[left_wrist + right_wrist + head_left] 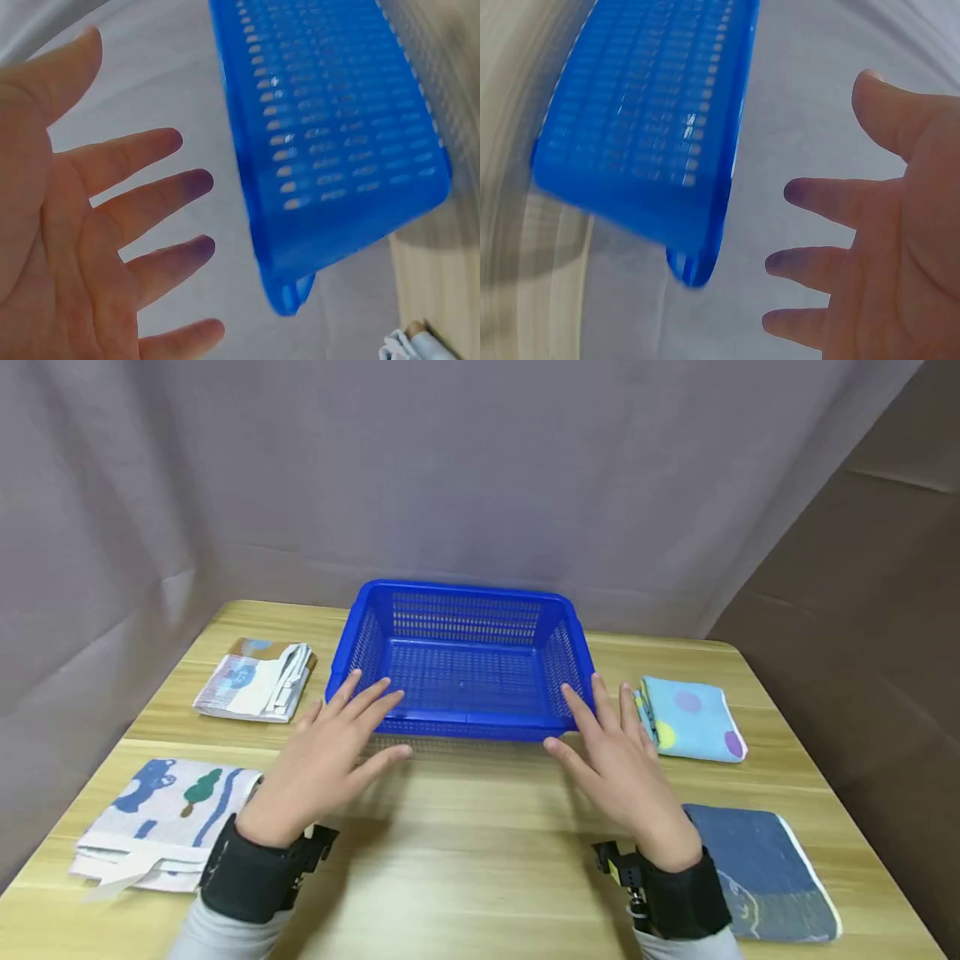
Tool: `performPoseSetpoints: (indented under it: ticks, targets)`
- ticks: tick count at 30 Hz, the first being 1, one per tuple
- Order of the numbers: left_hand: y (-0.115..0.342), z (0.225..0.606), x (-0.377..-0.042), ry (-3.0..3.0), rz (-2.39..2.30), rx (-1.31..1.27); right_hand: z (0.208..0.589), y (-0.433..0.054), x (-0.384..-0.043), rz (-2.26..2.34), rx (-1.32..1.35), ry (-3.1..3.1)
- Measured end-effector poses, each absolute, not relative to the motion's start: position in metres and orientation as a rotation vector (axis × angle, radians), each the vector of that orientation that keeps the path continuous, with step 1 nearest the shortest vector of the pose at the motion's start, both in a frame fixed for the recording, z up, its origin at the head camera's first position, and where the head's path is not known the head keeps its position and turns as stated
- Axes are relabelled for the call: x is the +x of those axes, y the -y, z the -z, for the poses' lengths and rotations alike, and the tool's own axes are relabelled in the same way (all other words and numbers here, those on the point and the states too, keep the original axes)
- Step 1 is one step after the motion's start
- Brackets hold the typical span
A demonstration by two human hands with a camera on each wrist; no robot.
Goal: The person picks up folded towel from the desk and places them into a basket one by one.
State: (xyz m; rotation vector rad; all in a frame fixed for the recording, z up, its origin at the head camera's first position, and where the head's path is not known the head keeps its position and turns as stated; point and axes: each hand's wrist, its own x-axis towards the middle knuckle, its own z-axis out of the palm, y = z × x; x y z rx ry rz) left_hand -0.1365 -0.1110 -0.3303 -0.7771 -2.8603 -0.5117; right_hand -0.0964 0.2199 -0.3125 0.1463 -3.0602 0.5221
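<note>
- Left hand [330, 760] and right hand [624, 764] were held spread, apart from the blue basket [472, 718]
- Basket was set toward the far edge of the table [465, 852]
- Folded cloths [693, 714] were laid on either side

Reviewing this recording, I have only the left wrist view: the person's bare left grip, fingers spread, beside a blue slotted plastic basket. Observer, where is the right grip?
Observer: In the head view, the right grip is by the near right corner of the blue slotted plastic basket.
Operator: Is it touching?
Observer: No; the right wrist view shows a gap between it and the basket.
Operator: And what lies to the basket's right?
Observer: A light-blue folded cloth with coloured dots, as the head view shows.
</note>
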Motion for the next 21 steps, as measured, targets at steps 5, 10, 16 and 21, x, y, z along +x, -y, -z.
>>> performPoseSetpoints:
  ticks: [5, 10, 16, 21]
  targets:
    - [0.121, 0.333, -0.142, 2.829, 0.476, -0.769, 0.315, -0.225, -0.09, -0.537, 0.083, 3.044]
    - [0.132, 0.339, -0.152, 2.752, 0.485, -0.805, 0.312, -0.243, -0.075, -0.507, -0.005, 3.042]
    - [0.146, 0.344, -0.161, 2.566, 0.53, -0.912, 0.31, -0.285, -0.052, -0.471, -0.144, 2.989]
    - [0.161, 0.343, -0.158, 2.524, 0.546, -0.911, 0.32, -0.329, -0.035, -0.442, -0.213, 2.941]
